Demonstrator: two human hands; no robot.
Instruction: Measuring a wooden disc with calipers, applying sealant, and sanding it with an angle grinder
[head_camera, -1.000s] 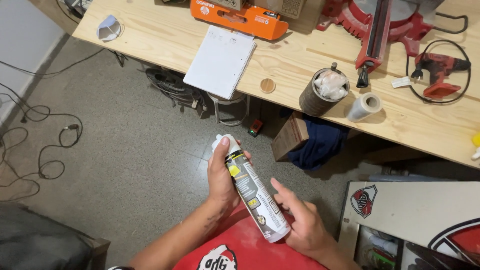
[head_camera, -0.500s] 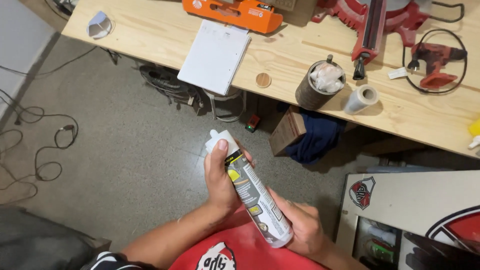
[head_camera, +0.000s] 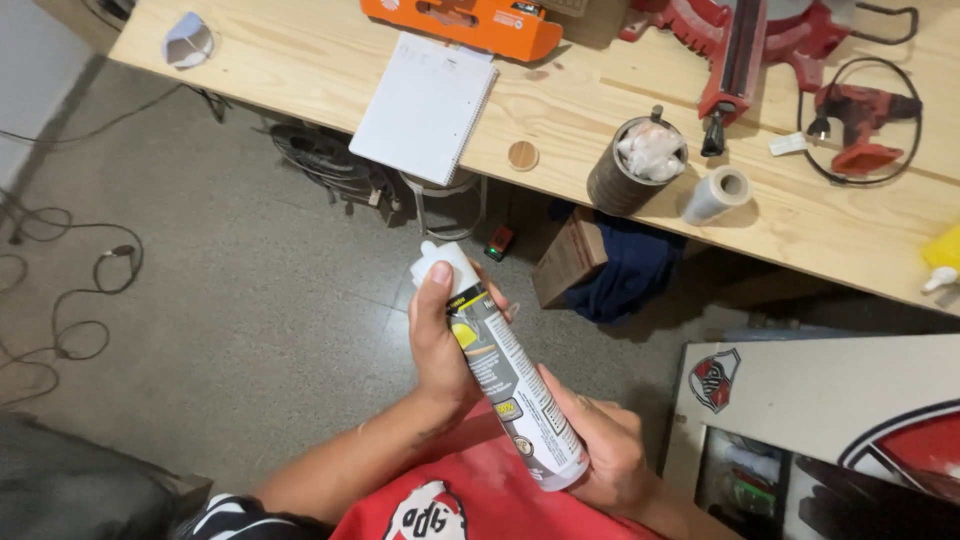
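I hold a long grey-and-white plastic sealant cartridge (head_camera: 505, 375) in both hands, tilted so that its white capped tip points up and away from me and its flat base sits low, close to my red shirt (head_camera: 480, 500). My left hand (head_camera: 440, 345) is clenched round the upper part of the cartridge, thumb laid along the side next to the tip. My right hand (head_camera: 605, 450) cups the base from below, fingers wrapped round the lower end, so the tube is grasped at both ends and touches nothing else.

Beyond the cartridge's tip runs a pale wooden workbench (head_camera: 560, 110). On it, straight past the tip, lies a white spiral-bound notepad (head_camera: 425, 108), and behind that an orange plastic tool case (head_camera: 465, 22). To the right of the notepad lies a small round wooden disc (head_camera: 522, 155), then a dark cylindrical tin stuffed with white rags (head_camera: 632, 165), then a roll of pale tape (head_camera: 717, 194). Further right lie a red mitre saw (head_camera: 745, 45) and a red cordless drill (head_camera: 862, 118). Below the cartridge is grey speckled floor (head_camera: 250, 300).
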